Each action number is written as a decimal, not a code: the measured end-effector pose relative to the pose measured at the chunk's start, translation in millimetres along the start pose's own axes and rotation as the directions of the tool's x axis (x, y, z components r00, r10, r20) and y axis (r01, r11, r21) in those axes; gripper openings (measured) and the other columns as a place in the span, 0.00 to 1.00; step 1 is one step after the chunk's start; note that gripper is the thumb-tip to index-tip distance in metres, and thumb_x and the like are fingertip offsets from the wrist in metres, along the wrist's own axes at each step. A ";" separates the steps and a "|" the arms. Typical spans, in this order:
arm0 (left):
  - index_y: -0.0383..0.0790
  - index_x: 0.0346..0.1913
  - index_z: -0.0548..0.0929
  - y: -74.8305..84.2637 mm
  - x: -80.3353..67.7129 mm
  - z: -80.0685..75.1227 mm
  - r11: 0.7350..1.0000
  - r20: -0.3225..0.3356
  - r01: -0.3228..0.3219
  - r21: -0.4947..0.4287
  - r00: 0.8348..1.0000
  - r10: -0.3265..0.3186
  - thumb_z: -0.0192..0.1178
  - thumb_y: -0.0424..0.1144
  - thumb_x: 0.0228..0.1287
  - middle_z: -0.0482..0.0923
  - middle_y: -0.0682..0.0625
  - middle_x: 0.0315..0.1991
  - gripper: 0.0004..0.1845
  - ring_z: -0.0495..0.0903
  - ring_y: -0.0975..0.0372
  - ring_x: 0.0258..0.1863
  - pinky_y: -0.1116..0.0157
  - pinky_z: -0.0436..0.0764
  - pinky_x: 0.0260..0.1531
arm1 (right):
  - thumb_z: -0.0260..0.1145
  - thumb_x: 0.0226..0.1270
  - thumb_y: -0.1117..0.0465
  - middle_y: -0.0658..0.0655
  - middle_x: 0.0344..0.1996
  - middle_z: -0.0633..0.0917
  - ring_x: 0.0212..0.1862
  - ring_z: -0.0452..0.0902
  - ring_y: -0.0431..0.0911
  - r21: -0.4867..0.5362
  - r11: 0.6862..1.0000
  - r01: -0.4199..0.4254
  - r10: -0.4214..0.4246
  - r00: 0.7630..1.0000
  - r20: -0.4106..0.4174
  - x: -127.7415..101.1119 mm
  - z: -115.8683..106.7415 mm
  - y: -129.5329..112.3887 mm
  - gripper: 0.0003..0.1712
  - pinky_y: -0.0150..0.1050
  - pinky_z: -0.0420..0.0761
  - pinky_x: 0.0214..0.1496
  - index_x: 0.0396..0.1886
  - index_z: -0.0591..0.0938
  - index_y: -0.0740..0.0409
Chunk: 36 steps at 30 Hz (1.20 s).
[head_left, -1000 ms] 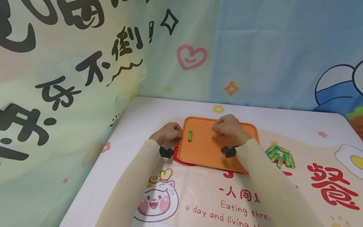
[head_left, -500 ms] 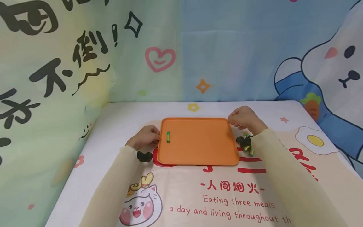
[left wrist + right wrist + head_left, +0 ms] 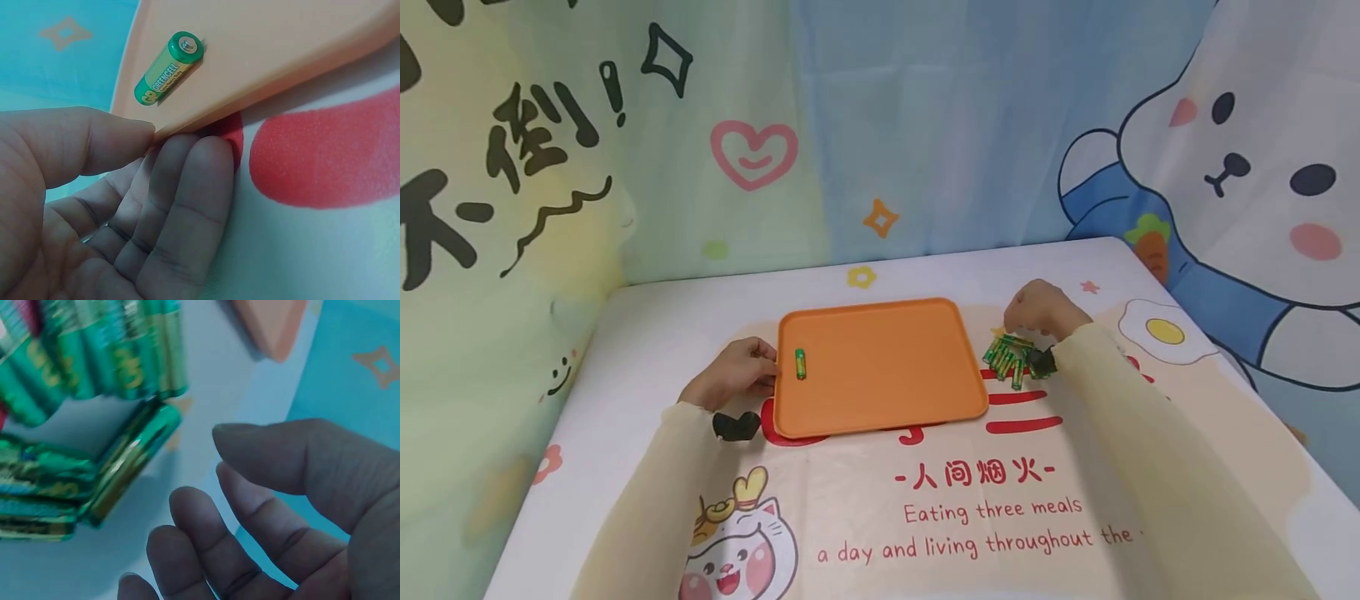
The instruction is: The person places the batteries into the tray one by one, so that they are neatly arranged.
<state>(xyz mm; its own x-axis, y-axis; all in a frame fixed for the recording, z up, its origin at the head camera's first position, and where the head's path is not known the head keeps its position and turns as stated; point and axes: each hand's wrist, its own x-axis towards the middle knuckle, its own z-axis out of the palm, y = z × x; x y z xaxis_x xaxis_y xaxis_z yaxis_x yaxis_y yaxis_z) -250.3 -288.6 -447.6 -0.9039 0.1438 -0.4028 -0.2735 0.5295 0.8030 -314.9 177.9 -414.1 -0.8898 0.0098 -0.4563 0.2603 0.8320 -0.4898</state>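
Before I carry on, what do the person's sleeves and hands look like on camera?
Both the left sleeve and right sleeve are plain pale cream and long. The left hand and right hand show no gloves or rings. A small black piece shows at each cuff, perhaps the wrist camera. No cables are visible.

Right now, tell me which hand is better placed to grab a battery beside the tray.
Probably the right hand: empty and near those batteries, while the left hand pinches the opposite edge of the tray.
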 end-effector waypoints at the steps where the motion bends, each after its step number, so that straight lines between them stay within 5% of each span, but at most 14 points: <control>1: 0.28 0.56 0.73 -2.3 -0.9 0.1 1.000 -0.001 0.003 -0.002 1.000 -0.003 0.56 0.33 0.74 0.81 0.38 0.47 0.14 0.84 0.57 0.37 0.65 0.88 0.43 | 0.66 0.69 0.59 0.63 0.44 0.77 0.49 0.72 0.57 -0.011 1.000 -0.006 0.006 1.000 0.006 1.1 2.6 1.6 0.18 0.50 0.81 0.54 0.52 0.83 0.67; 8: 0.29 0.56 0.73 -5.8 -1.5 -1.3 1.000 -0.007 -0.002 -0.004 1.000 0.002 0.56 0.34 0.75 0.81 0.38 0.47 0.14 0.84 0.57 0.37 0.65 0.88 0.42 | 0.64 0.64 0.61 0.60 0.34 0.79 0.36 0.74 0.53 -0.043 0.999 -0.002 0.003 1.000 0.021 6.3 11.3 9.1 0.10 0.39 0.75 0.35 0.39 0.85 0.65; 22: 0.31 0.57 0.74 -1.5 1.8 -0.5 1.000 -0.012 0.014 0.011 1.000 -0.014 0.57 0.36 0.75 0.81 0.38 0.50 0.14 0.84 0.54 0.40 0.64 0.87 0.47 | 0.68 0.68 0.60 0.63 0.39 0.84 0.43 0.79 0.55 -0.073 0.997 0.014 -0.013 1.000 0.017 13.5 11.2 15.7 0.14 0.39 0.84 0.41 0.45 0.84 0.68; 28: 0.32 0.53 0.76 13.1 16.4 20.5 0.999 -0.006 0.009 -0.035 1.000 -0.010 0.60 0.34 0.73 0.83 0.39 0.45 0.11 0.85 0.55 0.37 0.64 0.88 0.43 | 0.69 0.66 0.57 0.62 0.35 0.83 0.42 0.76 0.57 -0.124 0.991 0.045 -0.047 0.999 -0.014 12.3 -5.3 43.1 0.16 0.40 0.80 0.38 0.41 0.85 0.69; 32: 0.31 0.50 0.76 25.5 30.9 42.0 0.998 0.052 -0.020 -0.055 0.998 0.023 0.60 0.31 0.71 0.83 0.41 0.42 0.10 0.85 0.57 0.33 0.64 0.88 0.39 | 0.69 0.65 0.55 0.62 0.33 0.81 0.43 0.72 0.58 -0.113 0.993 0.038 -0.043 0.998 -0.040 -2.6 -16.3 73.6 0.18 0.44 0.77 0.38 0.41 0.85 0.69; 36: 0.32 0.49 0.77 33.1 36.8 53.2 0.999 0.065 -0.019 -0.046 0.998 0.022 0.60 0.31 0.70 0.83 0.41 0.41 0.09 0.85 0.57 0.33 0.64 0.88 0.38 | 0.68 0.64 0.54 0.61 0.35 0.81 0.44 0.70 0.58 -0.055 0.997 0.049 -0.052 0.997 -0.054 -14.4 -20.0 79.0 0.19 0.47 0.76 0.40 0.42 0.84 0.68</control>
<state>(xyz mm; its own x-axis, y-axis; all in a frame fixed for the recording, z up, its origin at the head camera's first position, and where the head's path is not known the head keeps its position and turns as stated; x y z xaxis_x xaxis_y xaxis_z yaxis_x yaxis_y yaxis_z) -275.2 -221.3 -459.3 -0.8862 0.2096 -0.4131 -0.2715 0.4874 0.8299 -289.0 254.6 -431.4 -0.9209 -0.0039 -0.3897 0.1953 0.8607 -0.4702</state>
